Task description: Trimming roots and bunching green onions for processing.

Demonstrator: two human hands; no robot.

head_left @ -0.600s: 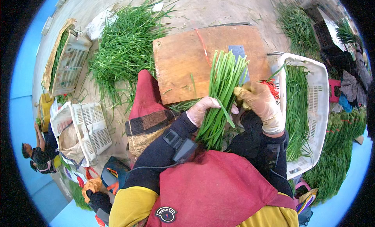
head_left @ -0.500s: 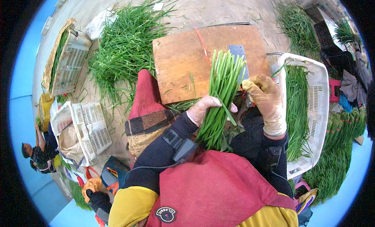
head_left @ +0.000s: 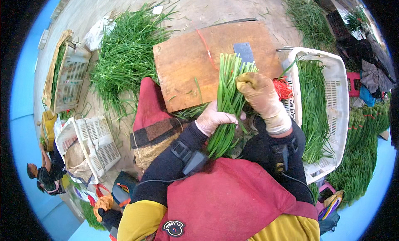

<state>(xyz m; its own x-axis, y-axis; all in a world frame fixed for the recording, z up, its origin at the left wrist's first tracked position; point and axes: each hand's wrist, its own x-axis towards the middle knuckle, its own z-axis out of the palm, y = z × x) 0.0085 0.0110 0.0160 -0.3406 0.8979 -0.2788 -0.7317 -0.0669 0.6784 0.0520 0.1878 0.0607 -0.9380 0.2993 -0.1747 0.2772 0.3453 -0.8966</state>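
My left hand [head_left: 214, 118], in a pale glove, is wrapped round the lower half of a bunch of green chives [head_left: 226, 104]. The bunch stands tilted over my lap, cut pale ends upward, its tips hanging toward my apron. At the bunch's upper right side is my right hand [head_left: 259, 97], in a yellow-stained glove, its fingers curled closed against the stalks. What those fingers pinch is hidden. Beyond the bunch lies a wooden board [head_left: 187, 62] carrying a flat blue-grey plate [head_left: 244, 52] and a red strip [head_left: 206, 46].
To my right stands a white crate [head_left: 341, 116] of chives, with red ties [head_left: 282, 88] beside it. A loose green heap [head_left: 124, 54] lies left of the board. White crates [head_left: 99, 137] stand at left. Tied bundles [head_left: 357, 158] are at far right; another person [head_left: 48, 174] is at far left.
My right hand has moved left and down from beside the bunch to against its stalks. My left hand keeps its hold. The view has shifted slightly, uncovering the red ties.
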